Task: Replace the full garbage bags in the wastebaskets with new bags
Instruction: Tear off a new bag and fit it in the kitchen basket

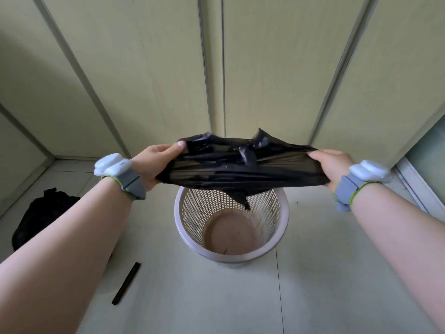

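Observation:
A new black garbage bag [240,165] is stretched flat between both hands, above the wastebasket. My left hand [154,162] grips its left edge, thumb on top. My right hand [330,162] grips the right edge. A loose corner of the bag hangs down over the basket's mouth. The pale pink mesh wastebasket [183,237] stands on the floor right below, with no liner in it and its brown bottom showing. A full black garbage bag [41,213] lies on the floor at the left, partly hidden behind my left forearm.
A black rolled strip [126,283], maybe a roll of bags, lies on the tiled floor near the front left. Yellowish panel walls with metal trims [216,68] stand close behind the basket. A glass panel with a sill [423,179] is at the right.

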`<state>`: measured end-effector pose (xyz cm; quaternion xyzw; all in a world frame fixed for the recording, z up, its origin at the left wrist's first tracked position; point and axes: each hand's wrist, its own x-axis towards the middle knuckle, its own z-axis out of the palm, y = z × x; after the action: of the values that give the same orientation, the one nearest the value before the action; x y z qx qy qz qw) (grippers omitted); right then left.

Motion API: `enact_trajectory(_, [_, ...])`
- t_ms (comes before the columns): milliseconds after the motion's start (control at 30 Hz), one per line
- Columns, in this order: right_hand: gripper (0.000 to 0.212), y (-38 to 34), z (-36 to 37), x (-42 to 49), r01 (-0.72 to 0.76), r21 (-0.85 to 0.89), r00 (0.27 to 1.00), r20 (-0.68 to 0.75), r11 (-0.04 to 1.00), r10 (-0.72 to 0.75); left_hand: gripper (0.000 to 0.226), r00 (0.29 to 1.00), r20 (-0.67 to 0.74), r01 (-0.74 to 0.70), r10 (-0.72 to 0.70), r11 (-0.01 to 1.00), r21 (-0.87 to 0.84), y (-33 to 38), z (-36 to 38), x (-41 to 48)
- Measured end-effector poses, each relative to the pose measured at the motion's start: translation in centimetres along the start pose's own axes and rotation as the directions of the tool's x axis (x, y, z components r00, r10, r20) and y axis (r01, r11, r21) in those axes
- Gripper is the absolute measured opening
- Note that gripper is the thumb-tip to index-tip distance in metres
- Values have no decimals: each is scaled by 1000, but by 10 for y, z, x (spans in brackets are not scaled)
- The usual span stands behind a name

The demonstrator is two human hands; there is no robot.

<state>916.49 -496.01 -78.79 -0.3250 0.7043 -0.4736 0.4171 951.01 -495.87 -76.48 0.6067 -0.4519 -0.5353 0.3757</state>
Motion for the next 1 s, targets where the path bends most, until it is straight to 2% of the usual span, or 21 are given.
enact_trajectory(33, [14, -1, -4, 1, -7, -10, 999, 33, 1000, 8, 23, 1000, 31, -1, -3, 994, 107, -3, -5, -2])
enact_trajectory(67, [10, 0, -5, 2, -25, -14, 999, 47, 1000, 26, 22, 1000, -3, -6, 7, 962, 273, -8, -10, 0])
enact_trajectory(100, [9, 0, -6, 3, -45, -11, 998, 39, 999, 45, 19, 995, -92, -6, 49, 908, 420, -13, -13, 1])
enact_trajectory(133, [12, 3, -5, 3, -65, -1, 998, 16, 998, 66, 17, 972, -216, 24, 97, 868, 497, -20, -16, 6])
enact_trajectory(200, [20, 9, -3, 2, -98, 61, 994, -49, 993, 101, 14, 918, -381, 90, 108, 880, 467, -29, -16, 6])
enact_trajectory(300, [20, 15, 3, 0, -101, 38, 990, -94, 994, 105, 24, 900, -435, 187, -35, 931, 313, -40, -20, 11])
enact_trajectory(367, [11, 18, 3, -4, -94, -92, 993, -80, 991, 87, 53, 888, -423, 271, -181, 949, 162, -51, -29, 20])
enact_trajectory(433, [29, 22, -1, -10, -156, -246, 986, 23, 957, 167, 74, 876, -381, 338, -294, 940, 54, -66, -34, 29])
enact_trajectory(467, [35, 29, -2, -14, -201, -325, 969, 76, 924, 237, 76, 876, -333, 381, -350, 924, 32, -64, -30, 22])
enact_trajectory(533, [38, 35, -7, -25, -196, -457, 947, 142, 868, 288, 59, 887, -235, 423, -398, 904, 64, -49, -12, -1])
enact_trajectory(633, [38, 40, -8, -31, -148, -495, 965, 117, 856, 234, 40, 907, -138, 418, -398, 891, 177, -47, -1, -12])
enact_trajectory(767, [50, 45, -10, -38, -105, -564, 972, 116, 819, 204, 36, 930, -81, 367, -359, 883, 292, -44, 4, -20])
enact_trajectory(933, [47, 42, -3, -50, -53, -616, 957, 194, 786, 217, 41, 915, -47, 399, -402, 876, 270, -57, -10, -20])
enact_trajectory(1000, [42, 37, 5, -52, -86, -555, 939, 233, 828, 254, 44, 908, -31, 411, -417, 877, 250, -60, -21, -22])
